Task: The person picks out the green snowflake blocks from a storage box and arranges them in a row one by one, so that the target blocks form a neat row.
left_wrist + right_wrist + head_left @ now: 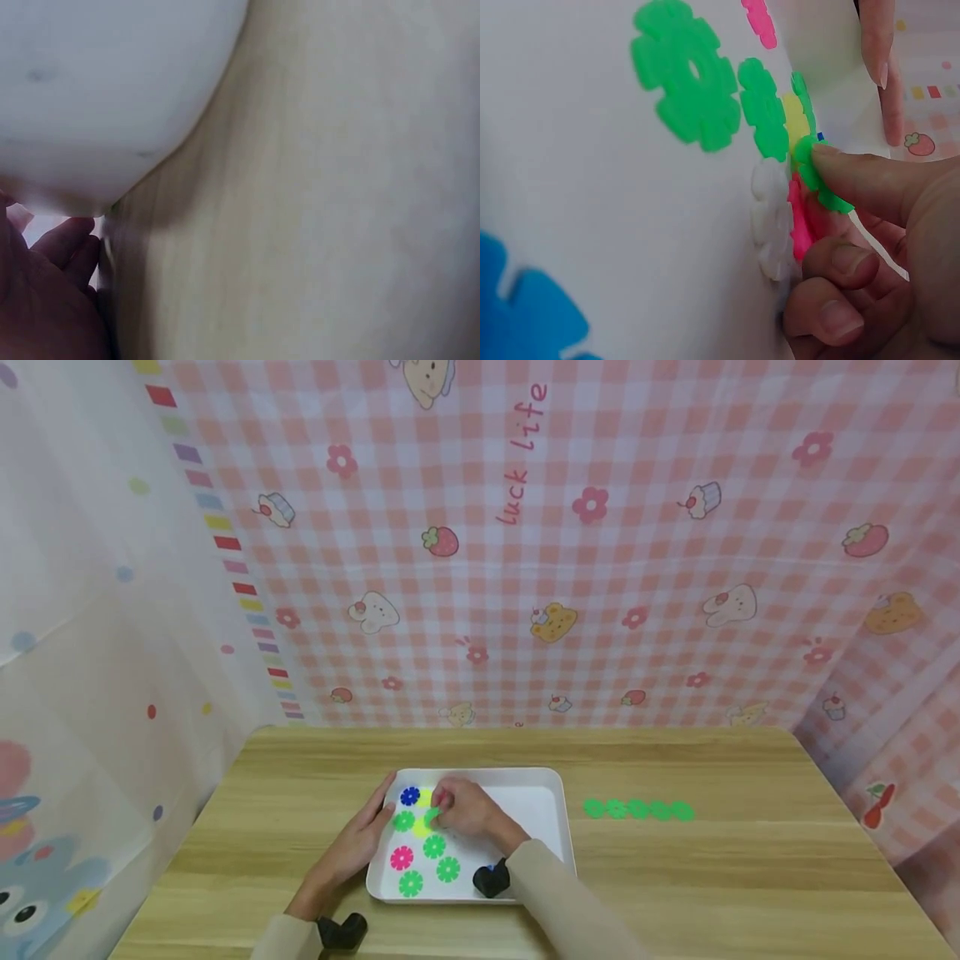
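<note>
blue disc [526,311] cut off in right-wrist view, left-wrist tray [97,90] cropped, yellow disc [796,114] partly hidden

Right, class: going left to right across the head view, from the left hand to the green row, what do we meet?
Left hand → blue flower piece → right hand → row of green flower pieces.

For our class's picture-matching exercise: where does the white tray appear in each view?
Head: white tray at lower middle, on the table.
Left wrist: upper left, cut off by the frame.
Right wrist: across the left and centre, cut off by the frame.
Shared landmark: the left hand, at the tray's edge in all three.
</note>
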Tool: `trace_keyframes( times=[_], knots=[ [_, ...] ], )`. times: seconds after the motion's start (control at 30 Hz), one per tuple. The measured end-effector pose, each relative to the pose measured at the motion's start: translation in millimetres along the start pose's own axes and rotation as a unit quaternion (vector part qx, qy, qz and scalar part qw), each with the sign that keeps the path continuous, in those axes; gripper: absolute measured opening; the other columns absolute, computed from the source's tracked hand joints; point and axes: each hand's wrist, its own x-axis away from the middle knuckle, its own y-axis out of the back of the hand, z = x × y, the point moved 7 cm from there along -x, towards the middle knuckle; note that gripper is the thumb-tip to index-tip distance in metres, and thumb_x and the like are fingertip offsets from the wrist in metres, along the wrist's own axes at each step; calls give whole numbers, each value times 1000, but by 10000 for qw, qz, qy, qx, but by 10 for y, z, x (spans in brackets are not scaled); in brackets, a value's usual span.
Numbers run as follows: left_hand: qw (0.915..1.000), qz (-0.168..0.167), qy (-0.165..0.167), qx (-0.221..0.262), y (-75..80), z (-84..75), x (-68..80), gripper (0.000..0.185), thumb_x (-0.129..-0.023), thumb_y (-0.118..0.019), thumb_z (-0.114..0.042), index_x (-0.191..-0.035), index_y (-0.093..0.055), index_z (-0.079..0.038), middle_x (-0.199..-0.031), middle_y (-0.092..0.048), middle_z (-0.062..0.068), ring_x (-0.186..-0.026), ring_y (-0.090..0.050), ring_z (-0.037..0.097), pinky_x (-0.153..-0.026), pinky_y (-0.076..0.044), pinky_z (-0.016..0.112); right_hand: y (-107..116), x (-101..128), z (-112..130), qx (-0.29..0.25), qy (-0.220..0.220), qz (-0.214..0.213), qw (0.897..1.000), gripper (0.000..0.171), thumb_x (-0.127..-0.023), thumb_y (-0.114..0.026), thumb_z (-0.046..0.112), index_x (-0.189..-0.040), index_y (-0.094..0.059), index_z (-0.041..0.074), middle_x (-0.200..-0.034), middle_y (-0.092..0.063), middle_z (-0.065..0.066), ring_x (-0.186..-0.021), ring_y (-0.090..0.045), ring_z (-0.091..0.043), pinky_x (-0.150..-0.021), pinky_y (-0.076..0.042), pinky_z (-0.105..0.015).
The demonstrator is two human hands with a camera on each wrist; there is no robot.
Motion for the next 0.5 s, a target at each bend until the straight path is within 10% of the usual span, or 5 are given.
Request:
trace_keyframes(
  times=[0.5],
  knots=[
    [10000,8,40,2,-4,29,-20,48,-103,-27,-32,-148,-13,-40,-157,-7,-8,-143,-3,16,-115,-3,47,390,147,67,-45,174,-188,9997,12,-81,-72,18,-89,-64,18,-81,-61,3,-77,-55,-14,-63,-46,-28]
  ],
)
